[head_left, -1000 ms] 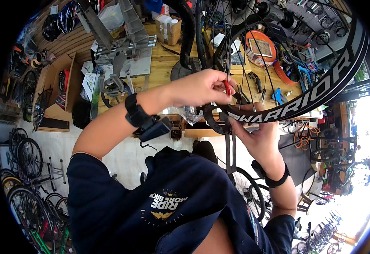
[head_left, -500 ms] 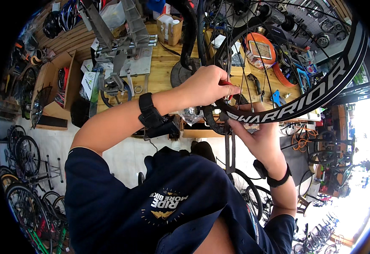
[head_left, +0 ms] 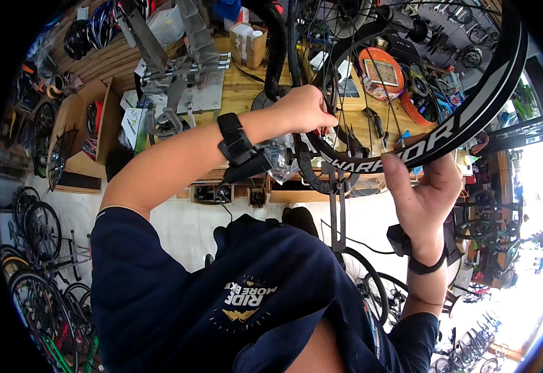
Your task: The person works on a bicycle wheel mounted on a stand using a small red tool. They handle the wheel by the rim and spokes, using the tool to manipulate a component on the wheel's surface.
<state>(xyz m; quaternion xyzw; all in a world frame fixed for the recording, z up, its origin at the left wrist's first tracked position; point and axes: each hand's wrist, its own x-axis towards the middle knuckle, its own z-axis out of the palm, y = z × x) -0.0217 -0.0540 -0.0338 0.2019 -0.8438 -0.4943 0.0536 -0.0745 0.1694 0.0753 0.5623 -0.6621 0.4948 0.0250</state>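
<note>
A black bicycle wheel rim (head_left: 498,81) with white lettering and thin spokes stands upright in a dark wheel stand (head_left: 337,217). My left hand (head_left: 305,110) is closed at the spokes just inside the near part of the rim. Between its thumb and fingers shows a bit of a small red spoke wrench (head_left: 325,131), mostly hidden by the hand. Farther right along the rim, my right hand (head_left: 430,189) grips it, thumb on the near side and fingers curled around the outer edge.
The wooden workbench (head_left: 241,93) lies beyond the wheel. On it are a metal fixture (head_left: 175,93), a small cardboard box (head_left: 248,46) and an orange round tray (head_left: 380,67). A large open carton (head_left: 75,152) stands left. Bicycles (head_left: 41,224) line the floor at both sides.
My right hand has shifted right along the rim, and the rim's lettering has moved with the wheel turning. My left hand has drawn slightly left, still at the spokes.
</note>
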